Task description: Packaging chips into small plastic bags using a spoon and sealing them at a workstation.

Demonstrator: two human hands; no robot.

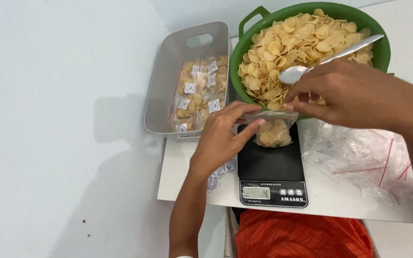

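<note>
Left hand (221, 138) curled around the rim of a small clear plastic bag of pale yellow round chips (273, 131), fingers pinching its left edge. Right hand (345, 93) over the bag's other side, fingertips closed on the rim and a shiny metal spoon (333, 56) clamped in the same grip, bowl pointing left, handle slanting up to the right. Bag standing on the black digital kitchen scale (271, 167), mouth pulled wide between both hands, partly filled. Just behind, touching the scale's far edge, a large round green plastic basin with handle (249, 21), heaped with loose chips (292, 43). To the left, a grey rectangular plastic tray (168, 76) holding sealed, labelled chip packets (199, 93). On the right of the white tabletop (187, 177), a crumpled pile of empty clear bags with red strips (364, 157). Orange cloth (302, 236) below the tabletop's near edge.
</note>
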